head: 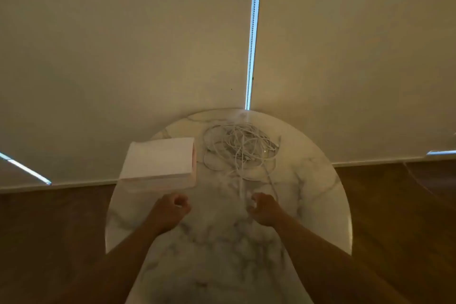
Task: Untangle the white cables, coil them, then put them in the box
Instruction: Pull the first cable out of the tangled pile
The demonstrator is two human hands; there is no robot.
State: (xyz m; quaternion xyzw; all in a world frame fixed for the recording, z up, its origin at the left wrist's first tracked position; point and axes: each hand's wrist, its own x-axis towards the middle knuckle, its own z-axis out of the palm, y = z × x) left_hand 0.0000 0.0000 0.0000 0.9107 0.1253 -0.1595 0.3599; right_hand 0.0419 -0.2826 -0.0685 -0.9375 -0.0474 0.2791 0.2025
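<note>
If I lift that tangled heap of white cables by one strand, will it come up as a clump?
Probably as a clump: the tangled heap of thin white cables shows many crossed loops that would likely snag. It looks floppy, so strands should sag and trail. On the smooth round marble table it may slide rather than stay put.

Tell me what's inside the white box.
Cannot be seen: the white box is closed, its lid covering the inside. The tangled white cables lie outside it, on the marble table to its right.
</note>
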